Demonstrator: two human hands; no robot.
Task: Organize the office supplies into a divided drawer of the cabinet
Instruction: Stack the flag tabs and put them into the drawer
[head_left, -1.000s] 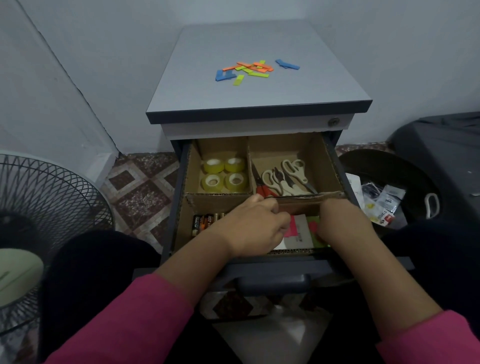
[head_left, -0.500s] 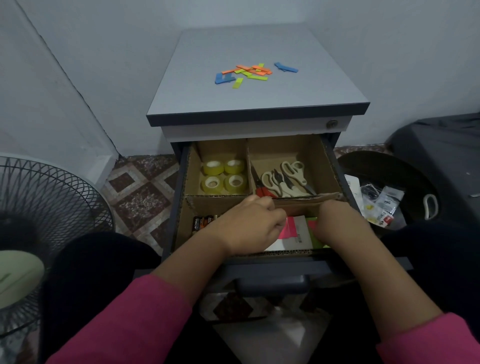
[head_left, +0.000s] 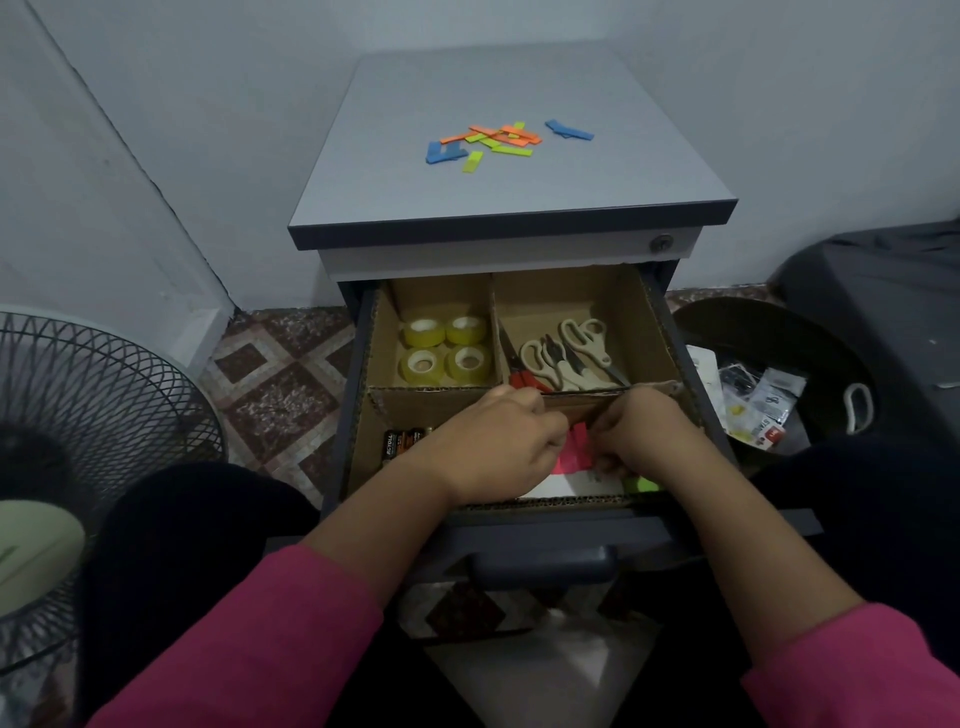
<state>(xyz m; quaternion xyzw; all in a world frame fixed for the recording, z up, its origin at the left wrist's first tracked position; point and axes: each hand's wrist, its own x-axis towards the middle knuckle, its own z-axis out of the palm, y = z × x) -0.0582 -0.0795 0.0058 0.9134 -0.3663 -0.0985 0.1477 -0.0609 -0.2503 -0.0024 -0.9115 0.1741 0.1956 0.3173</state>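
**Both hands down in the front compartment**

I had both hands in the near right section of the drawer (head_left: 670, 332). My left hand (head_left: 498, 441) was curled, fingers bent inward toward a pink sticky-note pad (head_left: 574, 452) that showed in the gap between the two hands. My right hand (head_left: 644, 441) was curled the same way just beside it, fingertips tucked down at the pad's right edge. Whether either hand actually pinched the pad, I could not tell; the fingertips were hidden.

Under the right hand lay a white sheet (head_left: 571, 486) and a green note (head_left: 641, 484). Left of my left hand, batteries (head_left: 402, 441) lay in the near left section. Beyond the left hand, four tape rolls (head_left: 445, 349) sat in the far left section; beyond the right hand, scissors (head_left: 566, 353) lay in the far right section.

Farther off, on the cabinet top (head_left: 519, 88), loose coloured strips (head_left: 498, 141) were scattered.
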